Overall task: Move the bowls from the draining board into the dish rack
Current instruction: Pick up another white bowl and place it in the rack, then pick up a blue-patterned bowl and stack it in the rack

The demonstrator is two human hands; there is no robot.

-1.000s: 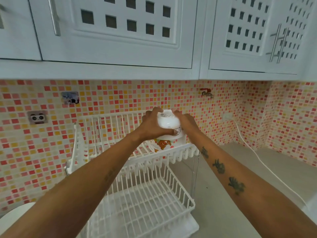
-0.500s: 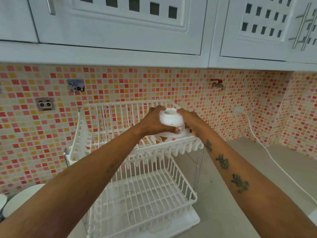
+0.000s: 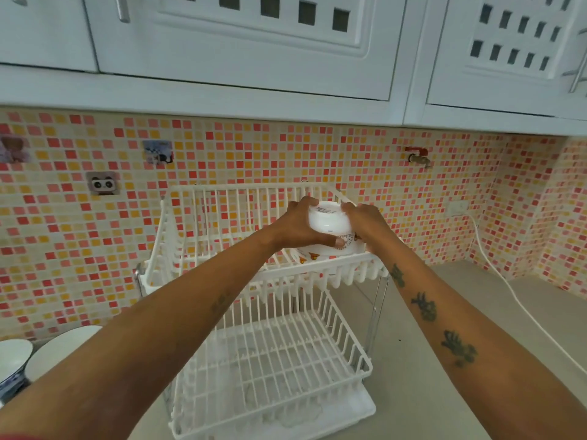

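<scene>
A white two-tier dish rack stands on the counter against the mosaic wall. Both my hands hold one white bowl, upside down, over the right front of the top tier. My left hand grips its left side and my right hand its right side. The bowl has an orange picture near its rim, and the rim sits at the level of the top tier's front rail. At the far left, two more bowls wait: a white one and one with blue pattern.
The lower tier of the rack holds nothing I can make out. A white cable runs down the wall and across the grey counter on the right. White cabinets hang low overhead. A small tap sticks out of the wall.
Both hands have lowered the upside-down bowl toward the top tier's right front. My view has tilted down, bringing the left bowls into sight.
</scene>
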